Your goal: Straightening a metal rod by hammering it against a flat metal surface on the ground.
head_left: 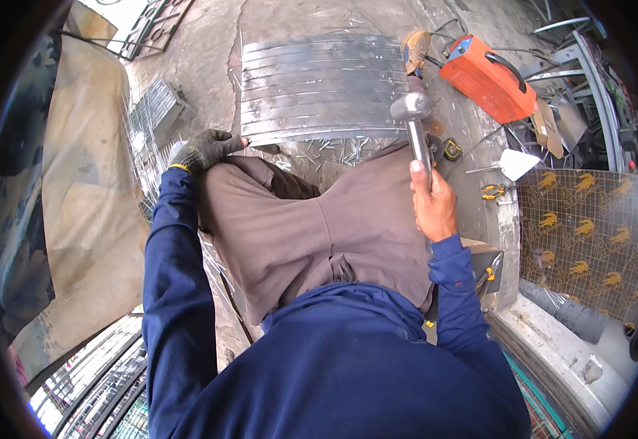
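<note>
A slatted grey metal panel (322, 88) lies on the ground in front of my knees. My left hand (208, 150), in a dark knitted glove with a yellow cuff, rests by my left knee. Its fingertips are closed at the panel's near left corner, where a bare fingertip shows; the grip is partly hidden. My bare right hand (434, 203) is wrapped round the handle of a metal hammer (412, 110), the thumb laid along the shaft. The hammer is raised over my right knee, its head near the panel's right edge.
Scattered metal offcuts (333, 151) lie under the panel's near edge. An orange machine (488, 77) with a black handle stands at the far right, near my shoe (415, 51). Further right are a tape measure (452, 149), pliers (492, 192) and a patterned board (589, 241). Stacked metal pieces (156, 110) sit left.
</note>
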The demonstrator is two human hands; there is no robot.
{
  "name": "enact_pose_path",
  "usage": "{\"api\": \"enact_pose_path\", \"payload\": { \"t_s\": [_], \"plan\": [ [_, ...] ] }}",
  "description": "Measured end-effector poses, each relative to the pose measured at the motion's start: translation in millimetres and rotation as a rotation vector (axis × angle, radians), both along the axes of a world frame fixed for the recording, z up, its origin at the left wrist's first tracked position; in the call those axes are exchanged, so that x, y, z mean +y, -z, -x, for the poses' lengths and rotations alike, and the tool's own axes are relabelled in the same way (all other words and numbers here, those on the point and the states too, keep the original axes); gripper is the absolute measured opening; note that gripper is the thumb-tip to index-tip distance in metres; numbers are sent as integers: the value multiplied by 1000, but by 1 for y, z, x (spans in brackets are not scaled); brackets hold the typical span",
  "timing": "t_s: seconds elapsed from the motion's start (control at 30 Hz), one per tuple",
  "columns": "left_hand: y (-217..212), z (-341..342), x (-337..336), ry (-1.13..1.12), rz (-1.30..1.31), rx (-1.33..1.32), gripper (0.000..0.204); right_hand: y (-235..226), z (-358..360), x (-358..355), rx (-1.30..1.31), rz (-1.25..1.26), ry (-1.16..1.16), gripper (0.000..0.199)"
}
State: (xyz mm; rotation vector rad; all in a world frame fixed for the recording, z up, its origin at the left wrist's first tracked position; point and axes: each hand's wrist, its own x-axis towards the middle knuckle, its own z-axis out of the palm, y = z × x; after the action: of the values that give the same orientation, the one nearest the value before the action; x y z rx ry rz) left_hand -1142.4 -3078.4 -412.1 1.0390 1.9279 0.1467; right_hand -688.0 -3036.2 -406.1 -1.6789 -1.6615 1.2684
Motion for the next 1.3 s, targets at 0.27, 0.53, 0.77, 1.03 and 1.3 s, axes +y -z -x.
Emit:
{"api": "enact_pose_path", "payload": {
  "t_s": [0.27,0.53,0.77,1.03,1.3],
  "plan": [
    [-9,-9,-2,20,10,-7,58,4,10,-6,-117,36,-57,64],
    [-3,-7,-4,46,-19,48,68,17,20,-11,-126,-140,-93,65],
    [-4,-7,3,67,53,46,62,11,36,-17,-102,-143,-97,63],
    [11,1,5,66,52,12,64,17,44,-20,-30,-156,-116,62],
    [2,-6,8,116,46,71,77,16,54,-22,-63,-59,-165,62]
  ]
}}
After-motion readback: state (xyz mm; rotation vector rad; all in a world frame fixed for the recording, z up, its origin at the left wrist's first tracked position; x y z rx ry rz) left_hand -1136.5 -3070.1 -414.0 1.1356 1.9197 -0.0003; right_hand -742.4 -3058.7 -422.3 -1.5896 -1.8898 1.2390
